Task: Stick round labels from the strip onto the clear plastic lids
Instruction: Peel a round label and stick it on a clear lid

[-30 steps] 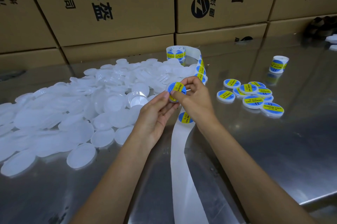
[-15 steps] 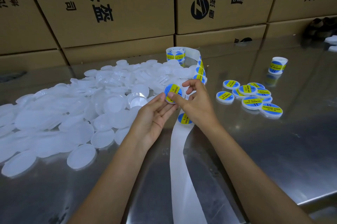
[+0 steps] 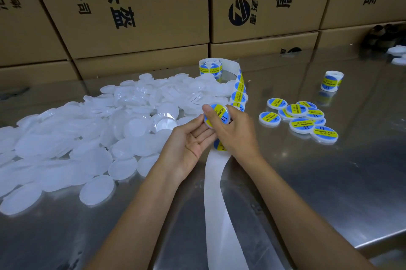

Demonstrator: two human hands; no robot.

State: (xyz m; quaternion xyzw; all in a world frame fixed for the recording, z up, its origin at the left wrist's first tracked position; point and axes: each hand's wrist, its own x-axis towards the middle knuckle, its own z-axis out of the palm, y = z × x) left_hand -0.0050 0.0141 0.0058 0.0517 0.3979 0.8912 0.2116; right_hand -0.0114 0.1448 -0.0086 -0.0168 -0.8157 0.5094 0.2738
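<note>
Lid (image 3: 217,115) with its label is sitting between my hands: I'm pinching it in my right hand (image 3: 236,133), while my left hand (image 3: 189,144) is lying open, palm up, fingertips touching it.

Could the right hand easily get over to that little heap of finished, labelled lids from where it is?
Probably yes. The right hand is busy gripping a labelled lid, but the finished lids lie just to its right, with only bare metal table between.

The single head-worn view looks forward and down across the metal table (image 3: 329,181), close above it. The cardboard boxes (image 3: 140,6) stand at the table's far edge and fill the frame's top. No second view exists.
</note>
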